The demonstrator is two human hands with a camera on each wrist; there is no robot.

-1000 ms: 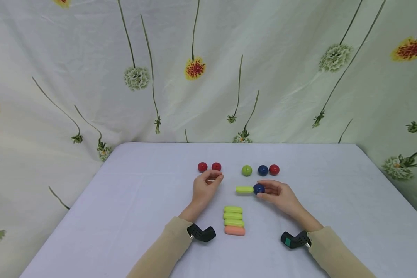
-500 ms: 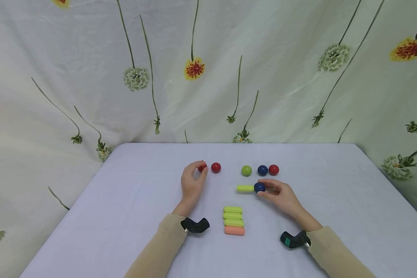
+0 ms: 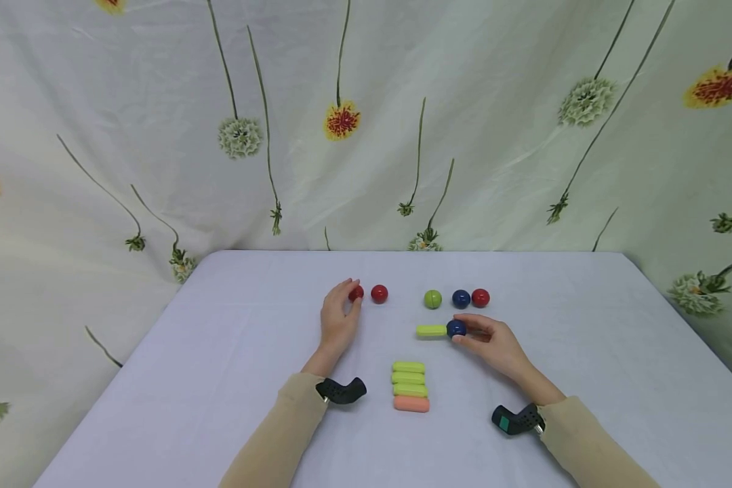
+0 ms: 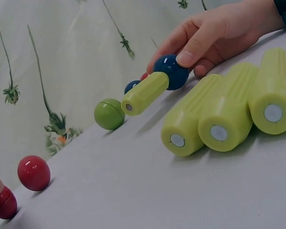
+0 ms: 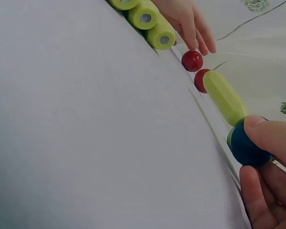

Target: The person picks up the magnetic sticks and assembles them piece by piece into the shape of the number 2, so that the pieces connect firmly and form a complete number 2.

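Note:
My right hand point(image 3: 493, 343) pinches a shiny blue ball point(image 3: 456, 329) between thumb and fingers. A yellow-green rod point(image 3: 431, 331) sticks out from that ball to the left; in the left wrist view a small metal disc shows in its free end. My left hand point(image 3: 338, 322) reaches to the leftmost red ball point(image 4: 5, 202), with the thumb on its near side and the fingers on its far side. Just right of it lies a second red ball point(image 3: 379, 293).
Farther right on the white table point(image 3: 250, 325) sit a green ball point(image 3: 433, 299), another blue ball point(image 3: 461, 299) and a red ball point(image 3: 480, 297). Several yellow-green rods point(image 3: 409, 379) and one orange rod point(image 3: 411, 404) lie stacked side by side between my forearms. A flowered cloth point(image 3: 494, 122) hangs behind.
My left hand has moved left from near the second red ball to the leftmost one and taken it between thumb and fingers. The right hand has held the blue ball and rod nearly still.

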